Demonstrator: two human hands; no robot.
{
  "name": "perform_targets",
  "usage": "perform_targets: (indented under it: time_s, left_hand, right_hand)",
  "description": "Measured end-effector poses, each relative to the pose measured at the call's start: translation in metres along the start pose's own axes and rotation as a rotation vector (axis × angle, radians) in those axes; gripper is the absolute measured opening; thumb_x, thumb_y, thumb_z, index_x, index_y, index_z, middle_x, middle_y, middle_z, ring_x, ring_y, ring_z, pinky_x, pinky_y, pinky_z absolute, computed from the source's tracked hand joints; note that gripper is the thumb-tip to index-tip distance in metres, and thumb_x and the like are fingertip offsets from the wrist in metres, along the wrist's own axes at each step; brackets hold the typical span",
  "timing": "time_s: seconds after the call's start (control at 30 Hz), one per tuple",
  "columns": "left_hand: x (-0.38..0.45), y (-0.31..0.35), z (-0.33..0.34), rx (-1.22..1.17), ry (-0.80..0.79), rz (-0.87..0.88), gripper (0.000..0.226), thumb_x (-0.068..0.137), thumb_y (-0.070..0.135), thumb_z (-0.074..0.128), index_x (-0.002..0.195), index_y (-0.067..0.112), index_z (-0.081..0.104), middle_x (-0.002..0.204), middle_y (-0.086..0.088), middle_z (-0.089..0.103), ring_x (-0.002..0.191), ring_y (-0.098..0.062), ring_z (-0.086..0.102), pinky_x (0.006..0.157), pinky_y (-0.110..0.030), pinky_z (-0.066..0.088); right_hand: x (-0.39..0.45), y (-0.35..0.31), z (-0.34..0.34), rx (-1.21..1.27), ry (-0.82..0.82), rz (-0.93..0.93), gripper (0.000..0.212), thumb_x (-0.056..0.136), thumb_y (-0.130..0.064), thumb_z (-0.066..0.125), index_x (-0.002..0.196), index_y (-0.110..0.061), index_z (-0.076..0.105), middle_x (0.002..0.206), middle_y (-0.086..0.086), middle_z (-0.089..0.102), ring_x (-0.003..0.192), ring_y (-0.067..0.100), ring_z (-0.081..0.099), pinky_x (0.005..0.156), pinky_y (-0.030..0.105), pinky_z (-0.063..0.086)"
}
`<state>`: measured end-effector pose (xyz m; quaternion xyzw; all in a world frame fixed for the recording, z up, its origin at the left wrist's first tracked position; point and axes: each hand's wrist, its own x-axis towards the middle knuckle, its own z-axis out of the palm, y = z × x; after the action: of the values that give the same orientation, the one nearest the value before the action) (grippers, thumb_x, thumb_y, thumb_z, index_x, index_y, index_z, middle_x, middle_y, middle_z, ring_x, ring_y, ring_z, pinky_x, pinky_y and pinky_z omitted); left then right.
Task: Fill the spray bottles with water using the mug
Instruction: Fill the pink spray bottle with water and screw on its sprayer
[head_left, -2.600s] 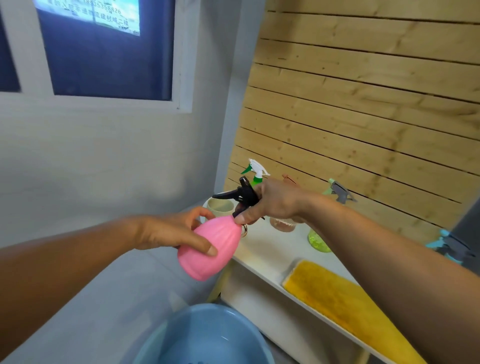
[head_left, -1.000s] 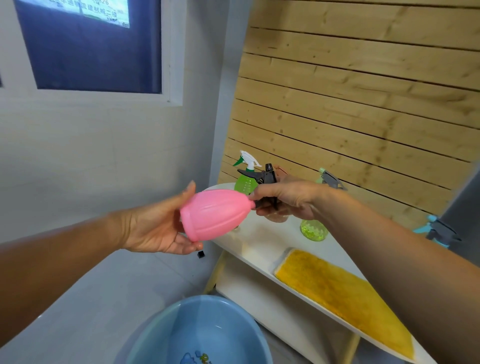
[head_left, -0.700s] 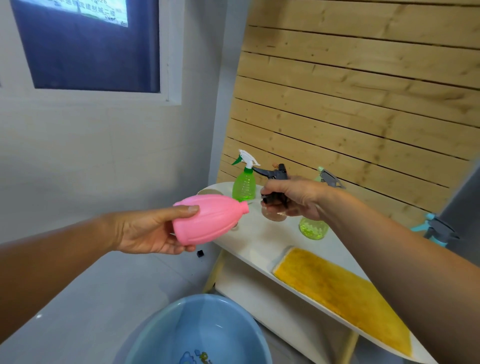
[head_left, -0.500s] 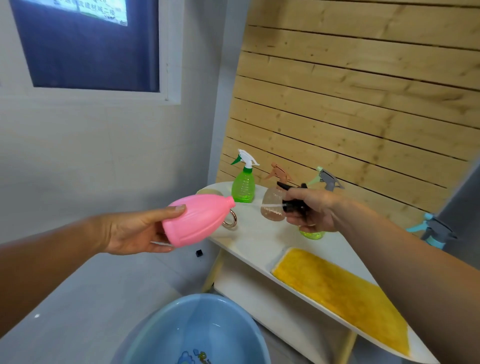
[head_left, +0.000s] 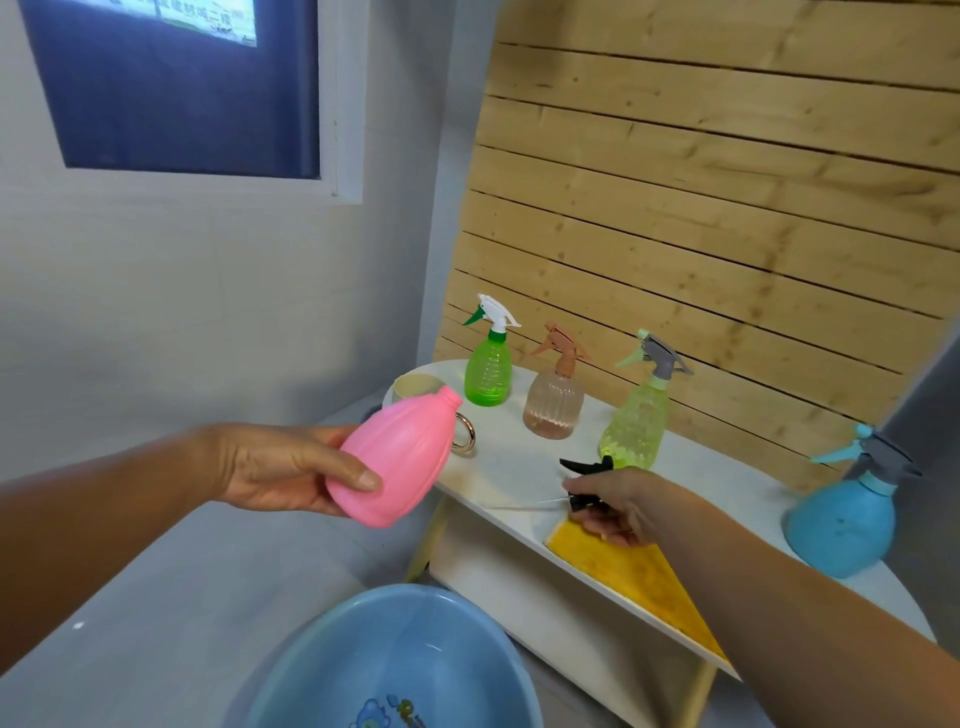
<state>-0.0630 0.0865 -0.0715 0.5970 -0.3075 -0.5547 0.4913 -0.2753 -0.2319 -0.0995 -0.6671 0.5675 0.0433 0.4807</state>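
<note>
Left hand (head_left: 280, 467) grips the pink bottle (head_left: 397, 460) round its belly — neck bare, tilted up-right, held in the air left of the bench (head_left: 519, 483). Right hand (head_left: 615, 506) curls round the black spray head (head_left: 584, 467), low over the bench at the yellow cloth (head_left: 639, 577) edge. Mug (head_left: 415, 387) sits behind the pink bottle. Blue basin (head_left: 395, 660) sits on the floor below.
</note>
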Motion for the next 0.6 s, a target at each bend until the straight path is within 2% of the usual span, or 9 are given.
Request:
perform_targets:
  time_s: [0.1, 0.17, 0.3, 0.37, 0.43, 0.5, 0.53, 0.6]
  left_hand:
    - [0.005, 0.001, 0.002, 0.035, -0.002, 0.028, 0.077, 0.079, 0.007, 0.078, 0.148, 0.025, 0.051, 0.142, -0.01, 0.066, 0.132, -0.026, 0.063, 0.106, -0.039, 0.055]
    - [0.007, 0.002, 0.002, 0.076, 0.003, 0.035, 0.08, 0.078, 0.009, 0.08, 0.149, 0.027, 0.05, 0.142, -0.008, 0.066, 0.133, -0.025, 0.062, 0.109, -0.038, 0.053]
    - [0.012, -0.001, -0.002, 0.11, -0.014, 0.033, 0.085, 0.078, 0.009, 0.082, 0.153, 0.027, 0.045, 0.145, -0.009, 0.063, 0.136, -0.026, 0.059, 0.118, -0.046, 0.045]
    - [0.014, -0.004, -0.003, 0.119, -0.01, 0.045, 0.088, 0.077, 0.008, 0.083, 0.153, 0.029, 0.044, 0.145, -0.009, 0.063, 0.136, -0.026, 0.059, 0.118, -0.047, 0.045]
    - [0.015, -0.008, -0.005, 0.13, 0.013, 0.048, 0.09, 0.075, 0.006, 0.084, 0.153, 0.03, 0.044, 0.143, -0.007, 0.065, 0.134, -0.025, 0.061, 0.116, -0.046, 0.048]
    - [0.016, -0.013, -0.007, 0.152, 0.013, 0.041, 0.092, 0.075, 0.005, 0.085, 0.153, 0.03, 0.043, 0.143, -0.006, 0.065, 0.134, -0.024, 0.061, 0.115, -0.048, 0.048]
    - [0.016, -0.016, -0.007, 0.173, 0.003, 0.036, 0.093, 0.075, 0.005, 0.086, 0.153, 0.029, 0.042, 0.144, -0.006, 0.064, 0.135, -0.024, 0.061, 0.115, -0.049, 0.048]
    - [0.018, -0.021, -0.007, 0.207, 0.001, 0.024, 0.095, 0.073, 0.007, 0.088, 0.152, 0.031, 0.042, 0.145, -0.004, 0.063, 0.134, -0.023, 0.061, 0.114, -0.047, 0.05]
  right_hand:
    - [0.007, 0.006, 0.006, -0.015, 0.063, -0.055, 0.032, 0.084, -0.032, 0.082, 0.096, -0.007, 0.067, 0.073, 0.006, 0.067, 0.048, 0.013, 0.051, 0.044, 0.016, 0.035]
    - [0.011, 0.008, 0.008, -0.035, 0.128, -0.117, 0.042, 0.078, -0.031, 0.087, 0.1, -0.004, 0.063, 0.077, 0.008, 0.062, 0.054, 0.015, 0.051, 0.042, 0.021, 0.037]
    - [0.013, -0.002, 0.007, -0.198, 0.23, -0.169, 0.046, 0.069, -0.039, 0.086, 0.089, -0.006, 0.061, 0.08, 0.008, 0.063, 0.07, 0.021, 0.061, 0.063, 0.032, 0.051]
    - [0.012, -0.011, 0.009, -0.301, 0.295, -0.209, 0.049, 0.062, -0.049, 0.077, 0.086, -0.01, 0.061, 0.081, 0.007, 0.063, 0.075, 0.027, 0.063, 0.067, 0.036, 0.051]
    - [0.009, -0.026, 0.015, -0.321, 0.354, -0.37, 0.037, 0.072, -0.052, 0.069, 0.081, -0.018, 0.057, 0.083, 0.005, 0.061, 0.08, 0.029, 0.062, 0.069, 0.036, 0.046]
    - [-0.002, -0.045, 0.027, -0.217, 0.312, -0.564, 0.029, 0.089, -0.043, 0.066, 0.074, -0.021, 0.056, 0.076, 0.001, 0.06, 0.078, 0.029, 0.061, 0.064, 0.032, 0.043]
    - [-0.002, -0.054, 0.036, -0.169, 0.275, -0.633, 0.029, 0.093, -0.04, 0.066, 0.075, -0.018, 0.061, 0.074, 0.001, 0.061, 0.077, 0.03, 0.062, 0.062, 0.031, 0.043]
    - [-0.004, -0.074, 0.056, -0.107, 0.171, -0.699, 0.028, 0.095, -0.037, 0.066, 0.092, -0.01, 0.07, 0.08, 0.005, 0.066, 0.074, 0.026, 0.068, 0.063, 0.03, 0.046]
